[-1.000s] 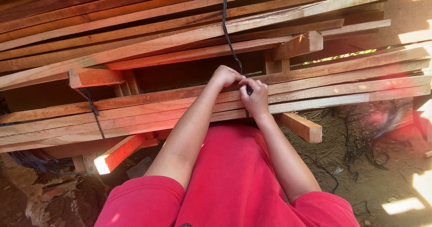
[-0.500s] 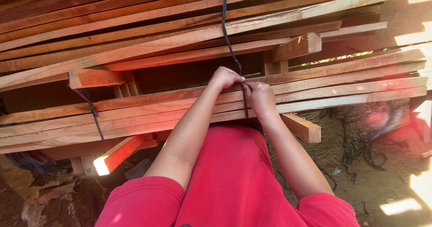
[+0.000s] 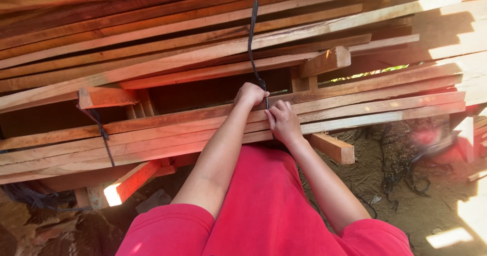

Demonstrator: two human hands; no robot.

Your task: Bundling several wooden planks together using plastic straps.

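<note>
Head view: left hand [image 3: 250,93] and right hand [image 3: 282,121] both gripping black strap [image 3: 251,43], fingers clamped on it, strap running over plank stack [image 3: 167,53]. Strap looking thin, limp, light; best pinching near hands.

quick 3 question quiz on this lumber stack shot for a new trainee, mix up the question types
1. True or false: both hands grip the black strap that runs over the stacked planks.
2. Which hand sits higher on the strap? A) left hand B) right hand C) they are level
3. Fill in: a second dark strap wraps the planks toward the ___ edge of the picture.

Key
1. True. Both hands are closed on it, close together at the front of the pile.
2. A.
3. Left. It hangs below a short cross block.
</note>
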